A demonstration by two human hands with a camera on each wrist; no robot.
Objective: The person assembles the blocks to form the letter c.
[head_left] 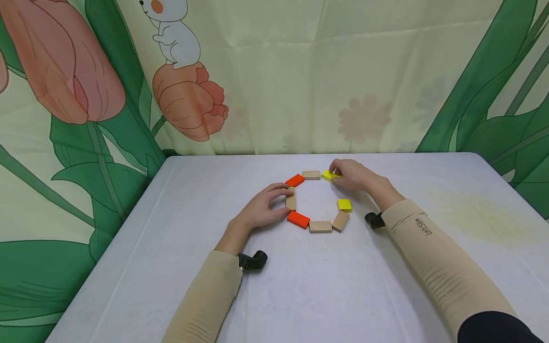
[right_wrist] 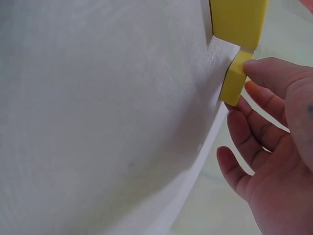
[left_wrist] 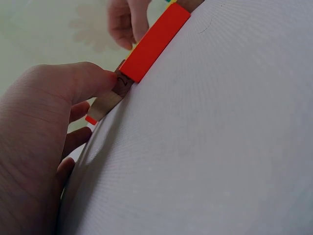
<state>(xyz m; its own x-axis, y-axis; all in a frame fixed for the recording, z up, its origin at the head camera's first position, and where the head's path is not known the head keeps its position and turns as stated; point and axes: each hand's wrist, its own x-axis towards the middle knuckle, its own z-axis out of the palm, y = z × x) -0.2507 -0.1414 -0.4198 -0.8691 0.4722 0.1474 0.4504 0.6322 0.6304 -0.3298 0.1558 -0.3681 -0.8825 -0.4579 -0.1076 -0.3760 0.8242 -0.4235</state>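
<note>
Small rectangular blocks lie in a ring on the white-covered table. My left hand [head_left: 263,205] spans a plain wooden block [head_left: 290,199] on the ring's left side, fingers at its far end and thumb at its near end. In the left wrist view the thumb touches it beside a red block [left_wrist: 156,44]. At the far right of the ring, my right hand [head_left: 353,175] pinches a yellow block [head_left: 328,176] between thumb and fingers. A second yellow block [right_wrist: 238,19] looms larger in the right wrist view, nearer the camera than the held yellow block [right_wrist: 234,81].
Around the ring lie a far red block [head_left: 295,180], a far wooden block [head_left: 310,175], a near red block [head_left: 298,219] and two near wooden blocks, one flat in front [head_left: 320,226] and one angled [head_left: 340,221]. Behind the table [head_left: 300,295] hangs a flowered curtain [head_left: 274,95].
</note>
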